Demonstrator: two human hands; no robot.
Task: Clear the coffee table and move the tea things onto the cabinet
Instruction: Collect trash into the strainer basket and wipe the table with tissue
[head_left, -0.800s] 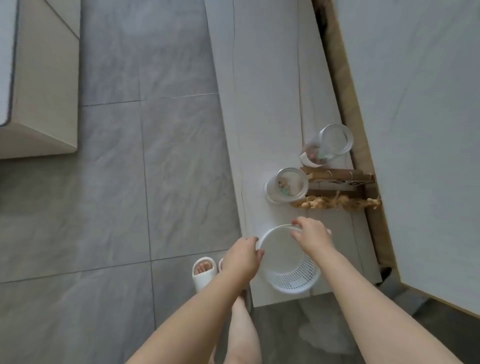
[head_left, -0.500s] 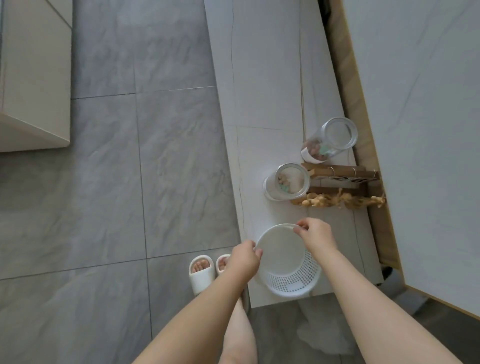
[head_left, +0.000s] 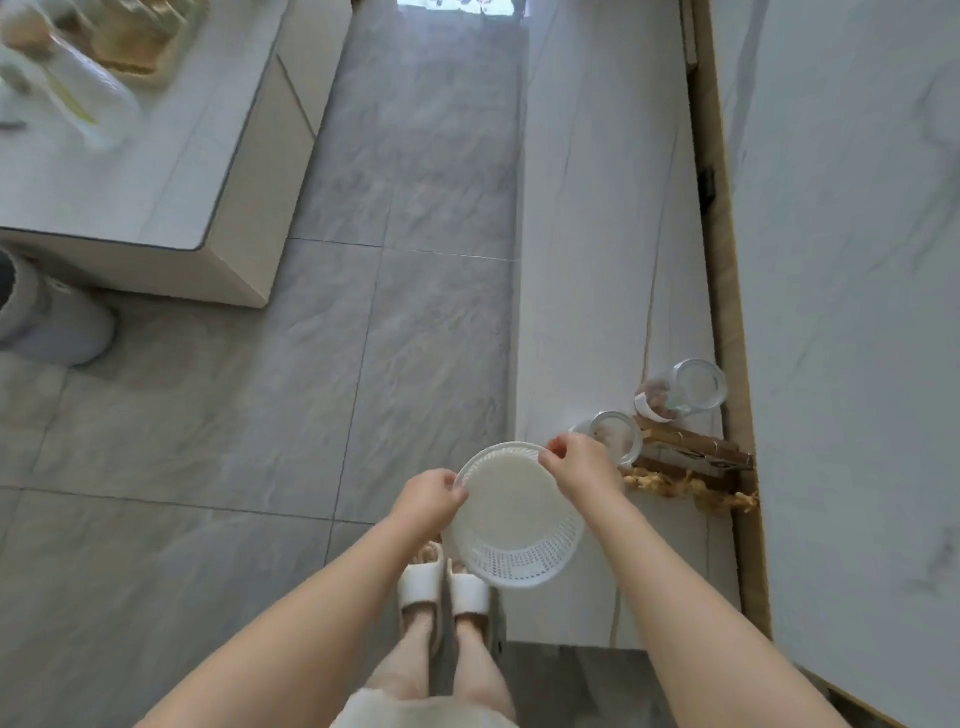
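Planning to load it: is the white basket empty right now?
Empty: the white basket, held by left hand and right hand, shows bare inside.

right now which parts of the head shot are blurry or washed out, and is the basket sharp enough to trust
Head view: the basket and both hands, left and right, are fairly sharp. The coffee table top left is smeared, its items unreadable. Bright glare at the top edge washes out the floor. Wide-angle bending curves the cabinet edges.
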